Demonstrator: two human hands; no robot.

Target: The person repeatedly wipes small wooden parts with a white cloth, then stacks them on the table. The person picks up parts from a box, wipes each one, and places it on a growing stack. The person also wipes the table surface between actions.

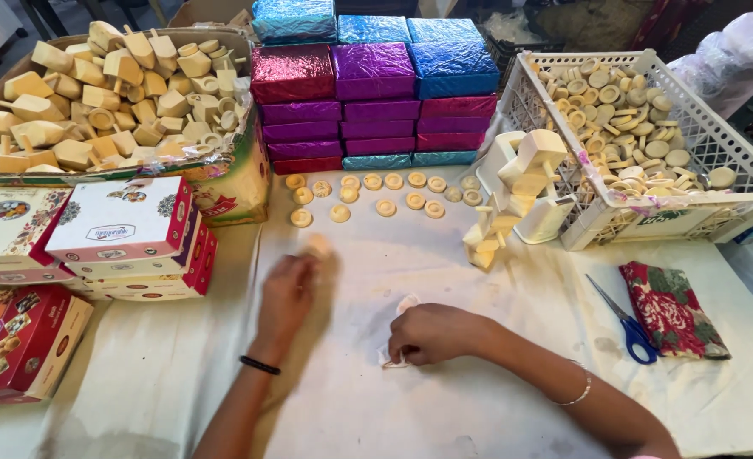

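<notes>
My left hand (287, 293) reaches forward over the white table cover and holds a small round wooden disc (318, 246) at its fingertips, blurred by motion. My right hand (434, 333) rests on the table nearer me, its fingers closed on a small white scrap of cloth or paper (396, 354). Just beyond the left hand, several round wooden discs (376, 192) lie in loose rows on the table. A few stacked wooden pieces (512, 200) stand to the right of them.
A cardboard box of wooden tops (96, 93) sits back left, printed cartons (121, 229) stacked before it. Foil-wrapped boxes (376, 102) are piled at the back centre. A white plastic crate (733, 200) of wooden rings stands at right. Blue scissors (623, 319) and a floral cloth (670, 310) lie nearby.
</notes>
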